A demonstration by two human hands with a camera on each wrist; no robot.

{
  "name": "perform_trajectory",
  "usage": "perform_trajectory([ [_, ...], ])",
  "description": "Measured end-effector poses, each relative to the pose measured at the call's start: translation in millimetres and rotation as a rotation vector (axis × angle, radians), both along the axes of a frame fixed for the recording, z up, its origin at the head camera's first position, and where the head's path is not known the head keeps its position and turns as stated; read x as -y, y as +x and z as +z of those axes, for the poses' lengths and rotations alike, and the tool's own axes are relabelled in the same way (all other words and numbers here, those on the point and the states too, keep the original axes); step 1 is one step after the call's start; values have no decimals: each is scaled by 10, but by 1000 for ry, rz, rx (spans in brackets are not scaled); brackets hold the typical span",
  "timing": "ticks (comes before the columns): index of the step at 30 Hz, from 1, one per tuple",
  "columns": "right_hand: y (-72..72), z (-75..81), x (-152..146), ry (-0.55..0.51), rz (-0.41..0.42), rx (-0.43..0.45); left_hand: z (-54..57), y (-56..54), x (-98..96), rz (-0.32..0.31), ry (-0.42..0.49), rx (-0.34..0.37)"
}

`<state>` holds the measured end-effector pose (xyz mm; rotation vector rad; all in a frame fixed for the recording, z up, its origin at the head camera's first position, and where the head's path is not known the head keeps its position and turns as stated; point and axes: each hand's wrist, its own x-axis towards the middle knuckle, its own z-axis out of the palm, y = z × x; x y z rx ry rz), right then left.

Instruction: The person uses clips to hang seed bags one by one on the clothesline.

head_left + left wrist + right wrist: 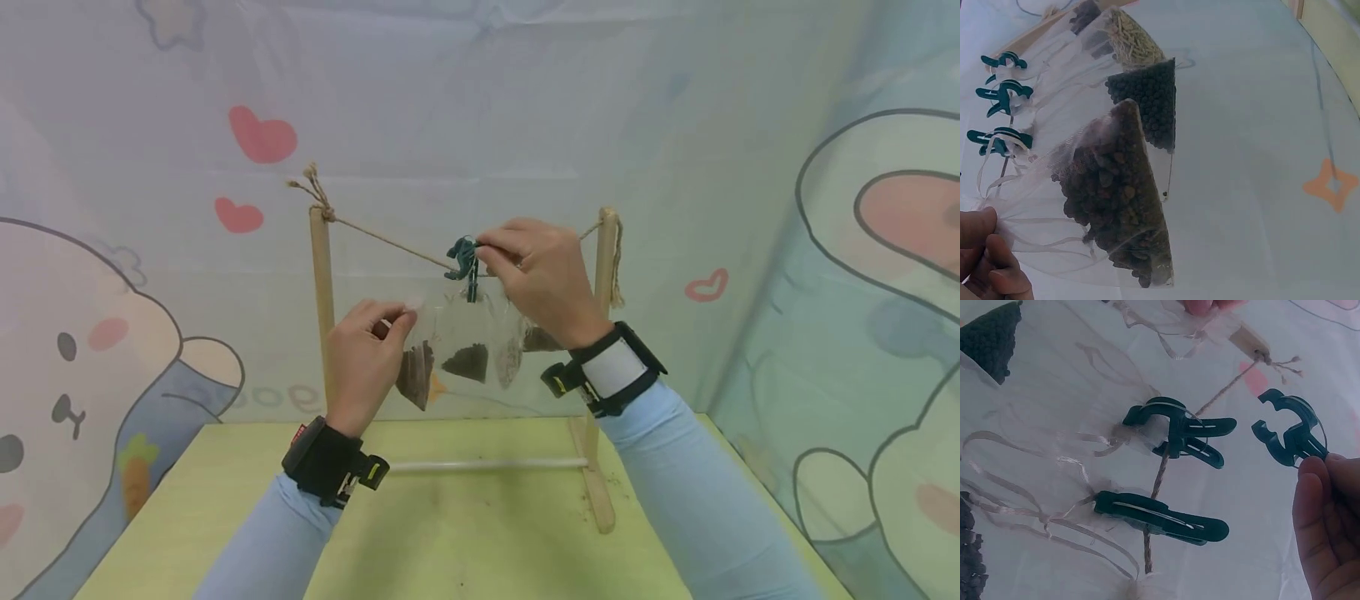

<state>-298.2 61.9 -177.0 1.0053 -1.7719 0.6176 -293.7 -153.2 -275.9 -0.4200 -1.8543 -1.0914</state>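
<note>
My left hand (367, 350) pinches the gathered neck of a sheer drawstring bag (1110, 187), whose lower end holds dark, reddish-brown dried pieces. To its right, my right hand (543, 275) holds a green plastic clip (1300, 428) by its handles, between thumb and fingers. That clip's jaws are spread with nothing between them. In the right wrist view, another green clip (1175, 431) and a slimmer green clip (1160, 515) fasten bag necks to a twine line (1229, 390). A bag of dark round pieces (1144, 103) hangs behind the held bag.
The twine sags between a left wooden post (321, 283) and a right wooden post (606, 258). A bag of pale, stick-like pieces (1135, 44) hangs farther along. A white crossbar (487, 464) runs low above the yellow-green table (480, 542). A printed cloth backdrop (465, 100) stands behind.
</note>
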Motion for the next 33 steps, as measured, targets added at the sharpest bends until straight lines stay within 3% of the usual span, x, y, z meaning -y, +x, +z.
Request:
perform_trajectory([
  [4,-84,72,85,30,-35,71,58,-72,-31,3,8,-6],
  [12,-219,82,180,84,-105,185,71,-194,-68,-6,11,5],
  [24,-288,61,224,141,-140,238,49,-272,-73,2,7,36],
  [33,-296,128,259,206,-111,237,126,-271,-62,0,42,82],
])
